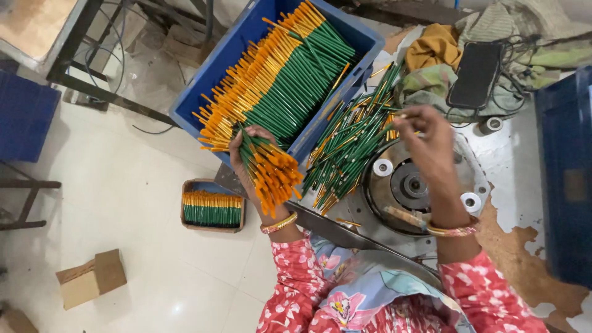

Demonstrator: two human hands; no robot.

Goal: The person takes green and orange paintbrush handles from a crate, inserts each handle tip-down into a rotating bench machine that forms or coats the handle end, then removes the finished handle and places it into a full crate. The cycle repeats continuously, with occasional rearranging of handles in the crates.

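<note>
A blue crate (243, 38) of green-and-orange pens is set beside a round metal machine (412, 185), a bundle of pens (269, 165) is clasped in the left hand (242, 161), and a single pen (399, 116), best kept pinched lightly, is gripped by the right hand (431, 143).

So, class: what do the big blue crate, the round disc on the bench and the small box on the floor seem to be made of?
Blue crate: most likely moulded plastic, with smooth, even-coloured walls. Round disc: metal, bare grey with a dull sheen. Small box: cardboard, matt brown with folded flaps.
</note>
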